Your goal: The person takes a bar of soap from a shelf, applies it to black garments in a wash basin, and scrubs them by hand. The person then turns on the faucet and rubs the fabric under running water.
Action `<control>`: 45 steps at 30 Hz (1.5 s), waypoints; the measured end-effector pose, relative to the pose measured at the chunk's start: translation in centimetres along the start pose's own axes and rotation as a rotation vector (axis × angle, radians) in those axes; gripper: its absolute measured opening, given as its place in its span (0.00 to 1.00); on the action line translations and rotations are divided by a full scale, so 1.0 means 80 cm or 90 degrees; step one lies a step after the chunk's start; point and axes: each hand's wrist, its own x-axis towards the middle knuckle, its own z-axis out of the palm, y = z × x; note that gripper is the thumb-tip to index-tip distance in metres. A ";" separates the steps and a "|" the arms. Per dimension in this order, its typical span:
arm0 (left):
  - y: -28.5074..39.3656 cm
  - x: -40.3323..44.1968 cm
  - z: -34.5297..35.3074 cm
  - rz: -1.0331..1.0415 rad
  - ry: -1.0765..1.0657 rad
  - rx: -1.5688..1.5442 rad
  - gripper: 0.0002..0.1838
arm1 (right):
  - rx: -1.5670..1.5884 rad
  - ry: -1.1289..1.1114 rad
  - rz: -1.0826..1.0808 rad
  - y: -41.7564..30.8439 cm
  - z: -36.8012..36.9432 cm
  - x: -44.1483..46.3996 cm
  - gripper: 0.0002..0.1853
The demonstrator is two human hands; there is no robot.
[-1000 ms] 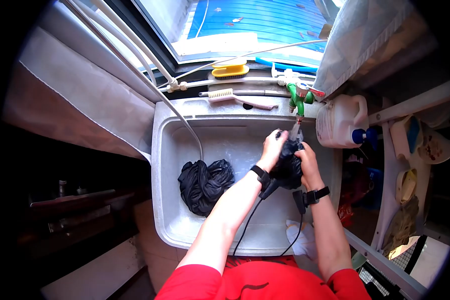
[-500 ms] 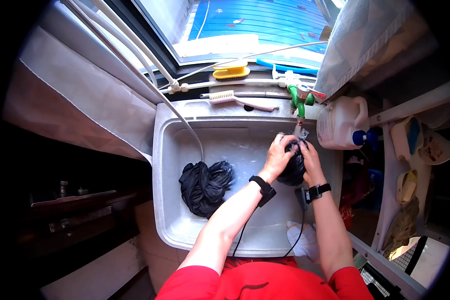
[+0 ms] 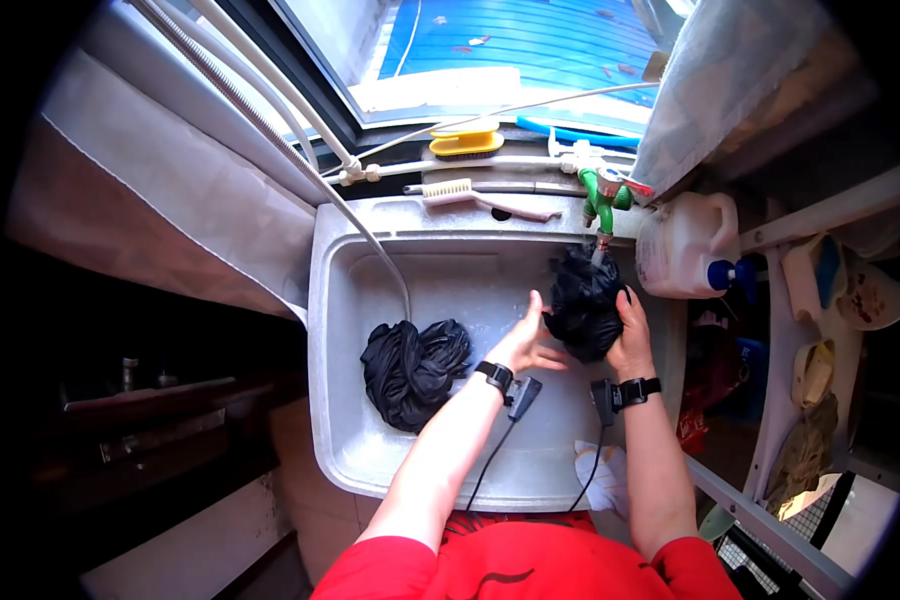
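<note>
A bunched wet black cloth hangs under the green tap, with water running onto its top. My right hand grips its right side, thumb toward the top. Fingers apart, my left hand is just left of the cloth; whether a fingertip touches it I cannot tell. Another black garment lies twisted in the left part of the grey sink. Each wrist wears a black strap with a small device and a cable.
A grey hose runs into the sink. On the back ledge lie a long-handled brush and a yellow scrubbing brush. A white jug with a blue cap stands right of the tap. White cloth hangs at the front rim.
My left hand has come off the cloth and moved down and left, its fingers spreading. Held by my right hand, the cloth now shows more fully beneath the tap.
</note>
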 end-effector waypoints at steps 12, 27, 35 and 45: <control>0.036 -0.080 0.040 0.628 0.041 0.083 0.13 | 0.089 0.057 0.207 0.004 -0.018 0.008 0.27; 0.026 -0.048 0.050 0.771 0.233 0.512 0.20 | 0.123 0.263 0.067 0.062 0.018 0.015 0.18; 0.052 0.009 0.015 0.529 0.083 -0.039 0.12 | 0.232 0.142 0.145 0.045 -0.003 0.003 0.19; 0.018 -0.067 0.091 0.826 0.220 0.728 0.20 | 0.085 0.123 0.057 0.046 0.001 0.009 0.17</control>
